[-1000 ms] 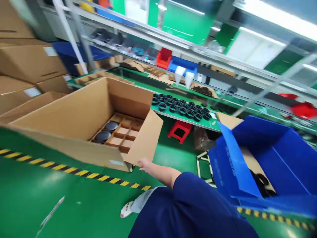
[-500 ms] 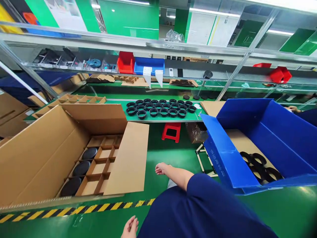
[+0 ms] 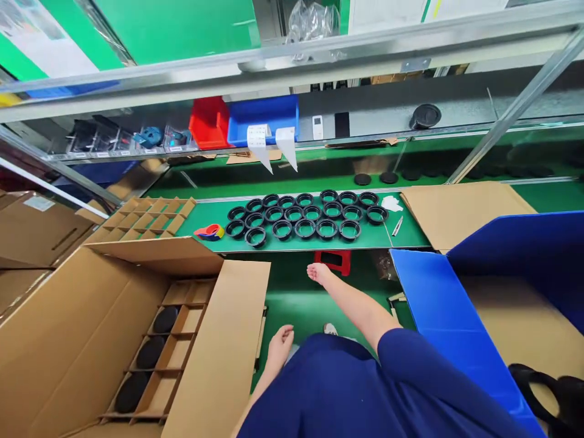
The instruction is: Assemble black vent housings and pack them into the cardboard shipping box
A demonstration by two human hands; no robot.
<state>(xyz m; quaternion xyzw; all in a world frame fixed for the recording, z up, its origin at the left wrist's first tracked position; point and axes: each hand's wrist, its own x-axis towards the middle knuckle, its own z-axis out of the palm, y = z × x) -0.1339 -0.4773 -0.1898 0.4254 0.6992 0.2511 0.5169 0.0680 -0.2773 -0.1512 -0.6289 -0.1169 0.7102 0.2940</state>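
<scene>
My right hand (image 3: pixel 318 273) hangs in the air before the workbench, its fingers curled in and nothing seen in them. Lower down, beside the flap of a cardboard box, my left hand (image 3: pixel 280 342) is empty with its fingers loosely bent and a little apart. Neither hand touches anything. Several black rings (image 3: pixel 305 228) stand in rows on the green workbench (image 3: pixel 210 246), beyond both hands. To the left, the open cardboard box (image 3: pixel 68 316) has dividers, with black round parts (image 3: pixel 150 353) in one column of cells. At right, black rings (image 3: pixel 542 389) lie in a blue box (image 3: pixel 460 347).
A red stool (image 3: pixel 344 263) stands under the bench. On the bench are a tape dispenser (image 3: pixel 210 232), a cutter knife (image 3: pixel 398 225), a cardboard divider grid (image 3: pixel 146 218) and a cardboard sheet (image 3: pixel 469 207). Above, a shelf holds a red bin (image 3: pixel 208 125) and a blue bin (image 3: pixel 262 118).
I have come closer to the workbench, which now looks larger. My left hand has risen into view in front of me. Both hands stay empty.
</scene>
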